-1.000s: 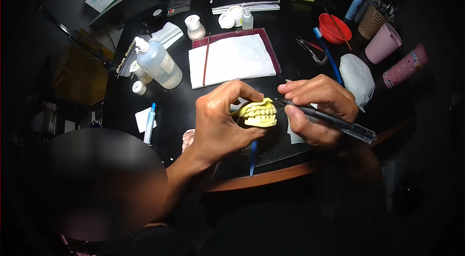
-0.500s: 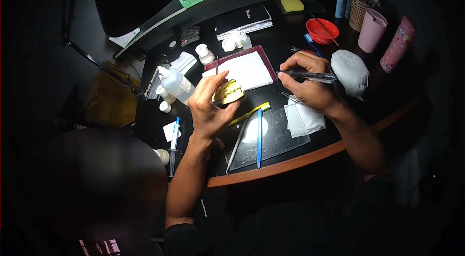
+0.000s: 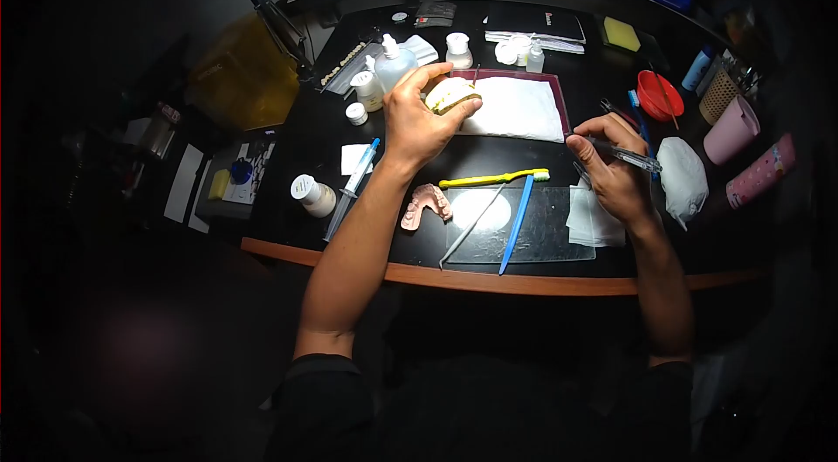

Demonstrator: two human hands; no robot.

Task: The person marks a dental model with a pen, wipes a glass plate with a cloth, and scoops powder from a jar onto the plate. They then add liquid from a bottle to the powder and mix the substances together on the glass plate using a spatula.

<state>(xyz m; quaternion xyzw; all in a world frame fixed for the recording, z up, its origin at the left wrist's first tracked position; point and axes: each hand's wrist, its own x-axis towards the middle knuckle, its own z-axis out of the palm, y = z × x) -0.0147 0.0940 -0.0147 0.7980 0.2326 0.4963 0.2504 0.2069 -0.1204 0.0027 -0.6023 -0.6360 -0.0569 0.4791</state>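
My left hand (image 3: 421,120) grips a yellowish dental model (image 3: 452,95) between thumb and fingers, above the left edge of a white cloth (image 3: 515,110) on a dark red tray. To the right, my right hand (image 3: 615,169) holds a dark, clear-ended pen (image 3: 633,155), its tip pointing left. Below the hands lie a yellow toothbrush (image 3: 489,177), a glass plate (image 3: 559,222), a blue-handled tool (image 3: 518,224) and a thin grey metal tool (image 3: 471,228). A pink arch-shaped dental cast (image 3: 427,206) sits left of the plate.
A clear bottle (image 3: 394,65), small jars and a blue-tipped syringe (image 3: 353,187) stand or lie at left. At right are a red bowl (image 3: 660,97), a white wrapped bundle (image 3: 682,178), a pink cup (image 3: 731,130) and a pink bottle (image 3: 761,171). Green bins line the back shelf.
The camera view has turned left, so the desk appears shifted right. The dental model is tilted differently in my left hand, and the pink cast now shows. The pen stays in my right hand.
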